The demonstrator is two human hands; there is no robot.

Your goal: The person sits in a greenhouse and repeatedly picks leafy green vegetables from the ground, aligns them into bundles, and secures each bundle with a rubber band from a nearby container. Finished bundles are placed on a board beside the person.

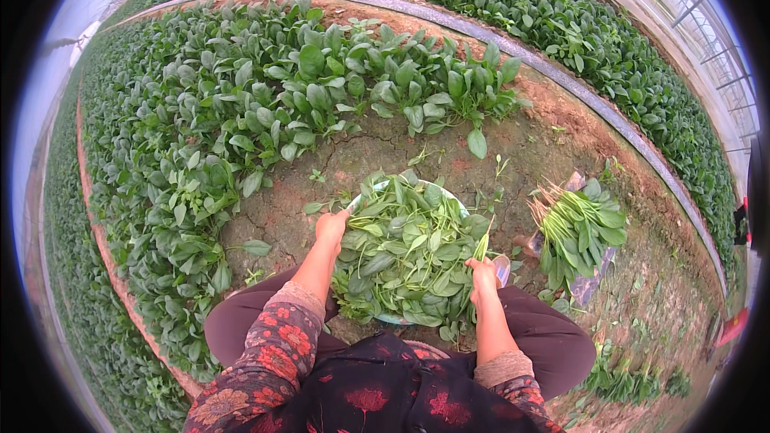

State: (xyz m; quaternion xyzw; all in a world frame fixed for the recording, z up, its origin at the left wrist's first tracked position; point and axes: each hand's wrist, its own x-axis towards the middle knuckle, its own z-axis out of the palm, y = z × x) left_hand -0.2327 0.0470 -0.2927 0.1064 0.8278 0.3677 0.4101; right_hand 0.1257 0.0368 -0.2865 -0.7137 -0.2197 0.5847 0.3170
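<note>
A round basin with a pale blue-green rim (455, 200) stands on the soil between my knees, heaped with loose green leaves (415, 246) that look like spinach. My left hand (332, 230) grips the basin's rim at its upper left. At the right side of the heap is my right hand (483, 279), its fingers curled at the edge beside a pale green stem; whether it holds the rim, the stem or both, I cannot tell. A pile of leafy plants with reddish roots (580, 222) lies to the right, partly over a dark flat sheet (592, 279).
Dense rows of leafy plants (240, 90) grow ahead and to the left. A grey strip (541, 60) curves past the bed, with another planted bed (601, 42) beyond. More bundles of greens (631, 382) lie at the lower right. A red object (733, 328) is near the right rim.
</note>
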